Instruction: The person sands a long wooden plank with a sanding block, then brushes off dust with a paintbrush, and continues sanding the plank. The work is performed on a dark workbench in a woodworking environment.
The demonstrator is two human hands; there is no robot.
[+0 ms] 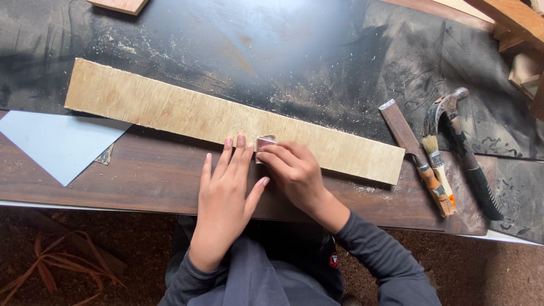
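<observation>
Where the long pale wooden board (226, 119) lies slantwise across the dark workbench (141, 175), a small folded piece of sandpaper (264, 143) sits on its near edge, pinched by the closed fingers of the right hand (294, 173). The left hand (226, 195) lies flat and open beside it, fingertips touching the board. Well to the right rest a chisel (416, 156), a paintbrush (437, 164) and a hammer (462, 144); a grey sheet (56, 144) lies at the left.

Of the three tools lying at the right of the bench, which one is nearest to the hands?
The chisel, with a flat dark blade and wooden handle. It lies left of the small paintbrush and the claw hammer, closest to the right hand.
</observation>
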